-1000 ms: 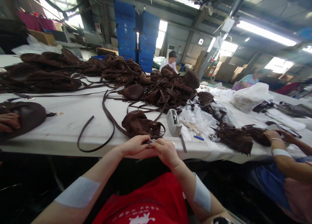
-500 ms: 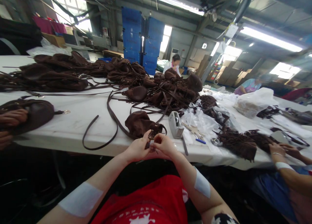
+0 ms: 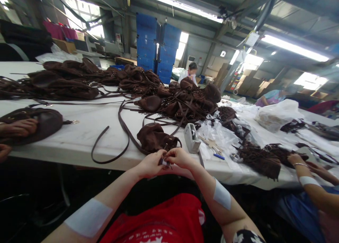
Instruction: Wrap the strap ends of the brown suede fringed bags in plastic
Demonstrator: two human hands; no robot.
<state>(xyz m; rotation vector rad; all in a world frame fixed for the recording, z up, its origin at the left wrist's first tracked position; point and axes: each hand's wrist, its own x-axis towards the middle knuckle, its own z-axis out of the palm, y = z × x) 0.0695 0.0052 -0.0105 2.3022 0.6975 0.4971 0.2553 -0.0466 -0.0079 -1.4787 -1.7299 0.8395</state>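
Note:
A dark brown drawstring bag lies at the table's front edge, its mouth with metal eyelets turned toward me. Just below that mouth, my left hand is closed on a dark strap end. My right hand meets it from the other side, thumb and forefinger pinched at a small pale strip that looks like tape around the strap end. The fingers partly hide both. A long brown strap curls away left of the bag. Right beside my right hand stands a grey tape dispenser.
Piled brown bags cover the table's middle and back left. Scissors, a blue pen and crumpled clear plastic lie right of the dispenser. Co-workers' hands handle a bag at left and fringed pieces at right.
My fingers have drawn closer together, and the pale strip now lies against the strap end. At far left, one co-worker's hand has moved down off the bag.

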